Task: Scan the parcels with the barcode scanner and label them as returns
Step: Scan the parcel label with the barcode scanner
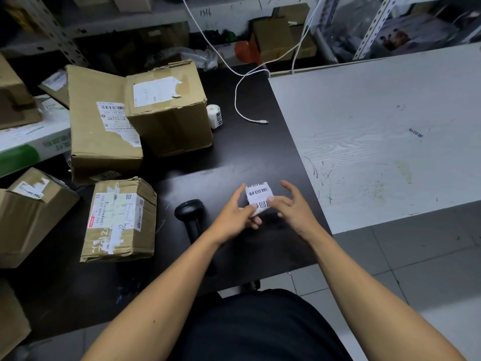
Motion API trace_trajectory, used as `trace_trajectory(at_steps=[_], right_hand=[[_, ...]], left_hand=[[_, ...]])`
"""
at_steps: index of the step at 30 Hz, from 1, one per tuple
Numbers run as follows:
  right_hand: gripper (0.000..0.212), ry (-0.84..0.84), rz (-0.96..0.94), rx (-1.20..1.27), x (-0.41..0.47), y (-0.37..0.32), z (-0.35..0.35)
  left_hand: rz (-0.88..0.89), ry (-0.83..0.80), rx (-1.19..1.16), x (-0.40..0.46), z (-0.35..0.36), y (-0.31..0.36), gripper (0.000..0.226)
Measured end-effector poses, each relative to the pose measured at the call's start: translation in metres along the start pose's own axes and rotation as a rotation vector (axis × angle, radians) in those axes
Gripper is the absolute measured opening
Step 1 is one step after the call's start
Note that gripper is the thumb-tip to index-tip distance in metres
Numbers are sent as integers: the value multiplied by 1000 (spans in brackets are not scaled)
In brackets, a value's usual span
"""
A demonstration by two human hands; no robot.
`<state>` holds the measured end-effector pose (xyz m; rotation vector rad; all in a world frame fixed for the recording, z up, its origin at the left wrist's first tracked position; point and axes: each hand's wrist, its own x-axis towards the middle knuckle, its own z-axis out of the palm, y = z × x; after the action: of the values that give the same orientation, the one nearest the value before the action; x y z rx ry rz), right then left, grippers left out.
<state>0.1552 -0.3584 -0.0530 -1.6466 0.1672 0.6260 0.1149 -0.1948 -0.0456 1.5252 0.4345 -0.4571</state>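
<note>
My left hand holds a white strip of return labels with black print above the black table. My right hand pinches the strip's lower right edge with thumb and forefinger, the other fingers spread. A black barcode scanner lies on the table just left of my left hand. Three cardboard parcels stand to the left: a near one with a shipping label, a tall one, and a large one behind. A roll of labels sits beside the large parcel.
A white cable with a loose plug end lies across the back of the black table. A white wood-grain table adjoins on the right. More boxes crowd the far left; shelves with goods line the back.
</note>
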Motion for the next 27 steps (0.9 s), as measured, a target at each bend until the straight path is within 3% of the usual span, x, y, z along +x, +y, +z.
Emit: trace_trajectory(at_steps=[3, 8, 17, 23, 27], right_hand=[[68, -3, -53, -41, -2, -1, -1], [54, 57, -112, -128, -4, -9, 0], [31, 119, -118, -169, -1, -14, 0], [31, 105, -125, -121, -1, -17, -3], [46, -15, -94, -32, -6, -17, -5]], left_hand=[[-3, 27, 23, 0, -1, 3, 54], [-22, 77, 92, 3, -3, 0, 50], [170, 50, 171, -4, -5, -1, 82], [170, 25, 164, -4, 0, 7, 68], [100, 52, 53, -1, 5, 8, 60]])
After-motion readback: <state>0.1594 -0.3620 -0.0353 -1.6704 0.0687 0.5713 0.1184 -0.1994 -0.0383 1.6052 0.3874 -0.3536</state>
